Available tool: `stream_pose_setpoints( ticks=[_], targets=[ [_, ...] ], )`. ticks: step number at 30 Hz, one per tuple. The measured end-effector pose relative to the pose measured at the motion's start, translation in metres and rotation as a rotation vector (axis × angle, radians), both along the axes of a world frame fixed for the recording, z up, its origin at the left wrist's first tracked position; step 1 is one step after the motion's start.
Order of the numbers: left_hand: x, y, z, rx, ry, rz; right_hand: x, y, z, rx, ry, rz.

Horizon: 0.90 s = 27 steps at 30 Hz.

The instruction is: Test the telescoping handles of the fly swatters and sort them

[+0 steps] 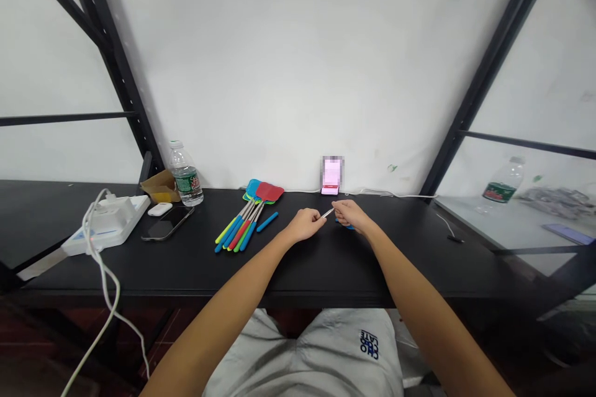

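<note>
Head view: the left hand (306, 224) and right hand (352, 215) each pinch a slim silvery rod (328, 213), which bridges the small gap between them, its long axis slanting away toward the right. A blue piece (351, 227) shows beneath the right hand, mostly hidden. Leftward, nearer the left hand, a loose blue handle (267, 222) lies similarly slanted beside the bundled flat-headed tools (244, 221) on the black table (321, 273).

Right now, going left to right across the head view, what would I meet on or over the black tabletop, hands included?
White power strip, clear plastic bottle with a green label, bundle of multicoloured paddle-headed tools with metal shafts, left hand, thin silvery rod, right hand, thin white cord with a black end.
</note>
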State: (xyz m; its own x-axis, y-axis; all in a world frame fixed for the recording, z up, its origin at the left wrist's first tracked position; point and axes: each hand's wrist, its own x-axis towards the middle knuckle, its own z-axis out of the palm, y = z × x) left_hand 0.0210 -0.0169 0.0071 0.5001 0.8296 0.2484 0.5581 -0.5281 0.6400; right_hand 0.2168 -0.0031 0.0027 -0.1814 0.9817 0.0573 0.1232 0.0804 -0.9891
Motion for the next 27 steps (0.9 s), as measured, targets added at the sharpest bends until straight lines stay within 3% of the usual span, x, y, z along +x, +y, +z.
stream_pose_setpoints(
  ticks=[3, 6, 8, 10, 17, 27],
  targets=[
    [-0.003, 0.0, 0.0, 0.149, 0.137, 0.086, 0.009, 0.001, 0.004, 0.06, -0.179, -0.176],
    [-0.005, 0.0, -0.001, 0.179, 0.232, 0.163, 0.021, 0.001, 0.007, 0.178, -0.562, -0.49],
    [-0.006, 0.001, -0.002, 0.175, 0.265, 0.192, 0.029, 0.0, 0.01, 0.16, -0.778, -0.663],
    [-0.006, 0.003, -0.003, 0.175, 0.286, 0.215, 0.034, -0.003, 0.013, 0.068, -0.891, -0.731],
    [-0.006, 0.008, -0.008, 0.232, 0.337, 0.225, 0.027, -0.013, 0.019, -0.194, -1.075, -0.704],
    [-0.004, 0.008, -0.008, 0.245, 0.34, 0.226, 0.022, -0.002, 0.02, -0.303, -1.073, -0.589]
  ],
)
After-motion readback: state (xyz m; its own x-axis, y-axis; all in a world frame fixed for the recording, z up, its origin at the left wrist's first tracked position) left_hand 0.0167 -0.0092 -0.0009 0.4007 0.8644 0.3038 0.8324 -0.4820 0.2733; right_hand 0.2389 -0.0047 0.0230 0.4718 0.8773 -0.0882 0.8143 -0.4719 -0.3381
